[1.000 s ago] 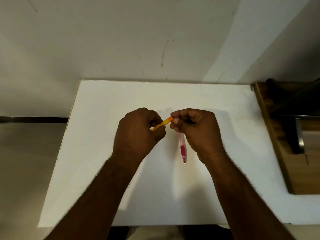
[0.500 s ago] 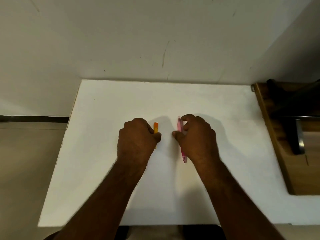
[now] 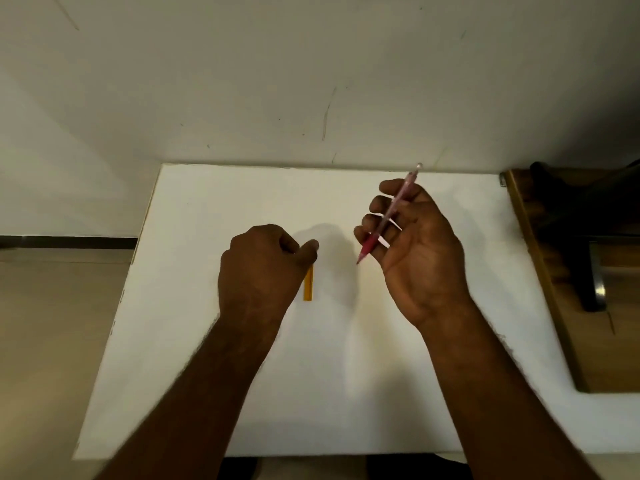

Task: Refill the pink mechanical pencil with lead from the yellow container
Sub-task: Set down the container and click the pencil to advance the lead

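Note:
My right hand point(image 3: 422, 258) is raised over the white table point(image 3: 207, 375), palm turned towards me. Its fingers are closed on the pink mechanical pencil point(image 3: 388, 214). The pencil slants, with its tip pointing down-left and its clear cap end up at the far right. The yellow lead container point(image 3: 308, 284) lies flat on the table near the middle, pointing towards me. My left hand point(image 3: 263, 268) is curled over the container's far end, and thumb and fingers hide that end. The two hands are apart.
A wooden surface point(image 3: 554, 306) adjoins the table's right edge, with a dark metal object point(image 3: 594, 271) on it. A pale wall runs along the table's far edge. The floor lies to the left.
The hands have separated. My right hand lifted the pink pencil off the table and turned palm-up. My left hand lowered the yellow container until it lay flat on the table.

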The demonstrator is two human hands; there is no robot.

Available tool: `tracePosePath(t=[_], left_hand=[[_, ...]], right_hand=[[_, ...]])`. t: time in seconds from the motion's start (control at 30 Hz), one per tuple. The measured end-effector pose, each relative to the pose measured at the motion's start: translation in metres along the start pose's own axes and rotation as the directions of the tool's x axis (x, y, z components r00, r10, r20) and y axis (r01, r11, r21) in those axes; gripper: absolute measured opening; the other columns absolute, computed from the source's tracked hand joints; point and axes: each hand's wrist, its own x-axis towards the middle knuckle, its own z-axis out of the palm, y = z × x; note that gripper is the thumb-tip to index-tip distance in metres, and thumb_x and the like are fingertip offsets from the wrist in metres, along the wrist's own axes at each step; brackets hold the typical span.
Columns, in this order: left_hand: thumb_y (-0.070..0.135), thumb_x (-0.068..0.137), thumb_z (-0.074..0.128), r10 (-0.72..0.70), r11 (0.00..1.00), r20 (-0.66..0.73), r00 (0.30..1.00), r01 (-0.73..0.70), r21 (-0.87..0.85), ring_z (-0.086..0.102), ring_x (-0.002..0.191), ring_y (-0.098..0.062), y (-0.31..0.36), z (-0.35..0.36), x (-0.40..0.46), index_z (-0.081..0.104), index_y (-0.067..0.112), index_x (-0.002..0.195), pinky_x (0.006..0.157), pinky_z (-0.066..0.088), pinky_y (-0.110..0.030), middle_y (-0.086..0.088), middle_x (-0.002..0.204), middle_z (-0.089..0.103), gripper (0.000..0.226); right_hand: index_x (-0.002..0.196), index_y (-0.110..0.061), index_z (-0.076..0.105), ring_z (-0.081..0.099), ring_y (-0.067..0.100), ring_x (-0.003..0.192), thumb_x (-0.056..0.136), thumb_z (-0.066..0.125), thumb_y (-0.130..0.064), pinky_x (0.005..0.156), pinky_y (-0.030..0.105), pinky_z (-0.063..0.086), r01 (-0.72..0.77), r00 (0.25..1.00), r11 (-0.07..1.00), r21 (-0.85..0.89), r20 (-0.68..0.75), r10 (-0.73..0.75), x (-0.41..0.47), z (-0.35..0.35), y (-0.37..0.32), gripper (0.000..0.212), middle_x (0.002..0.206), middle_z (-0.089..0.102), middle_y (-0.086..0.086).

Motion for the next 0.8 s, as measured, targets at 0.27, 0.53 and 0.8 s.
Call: tracePosePath(t=[0.27,0.53,0.8], left_hand=[[0.058,0.079,0.066,0.063,0.995,-0.058,0.996,-0.067,-0.074,0.06,0.065,0.0,0.003,0.001,-0.004,0.067,0.031,0.08,0.054,0.034,-0.018,0.019,0.073,0.067,0.027],[0.054,0.081,0.065,0.143,0.984,-0.05,0.988,-0.148,-0.099,0.065,0.07,0.002,0.003,0.003,-0.004,0.066,0.035,0.095,0.066,0.047,-0.024,0.018,0.084,0.071,0.023],[0.054,0.082,0.065,0.15,0.98,-0.026,0.988,-0.153,-0.13,0.066,0.071,0.0,0.004,0.003,-0.004,0.067,0.035,0.098,0.069,0.053,-0.027,0.018,0.086,0.071,0.025]], right_hand=[[0.068,-0.011,0.057,0.032,0.017,0.058,0.099,0.036,-0.051,0.061,0.034,0.029,0.007,0.995,0.995,0.101,0.094,-0.017,-0.002,0.005,-0.006,0.055,0.055,0.042,0.002],[0.068,-0.011,0.04,0.024,0.019,0.057,0.088,0.043,-0.039,0.058,0.036,0.026,0.031,0.999,0.989,0.144,-0.012,-0.029,-0.005,0.011,-0.01,0.035,0.054,0.039,0.0],[0.062,-0.012,0.05,0.031,0.017,0.054,0.094,0.039,-0.05,0.059,0.032,0.034,-0.013,0.998,0.988,0.154,0.066,0.003,-0.007,0.01,-0.007,0.051,0.053,0.037,0.0]])
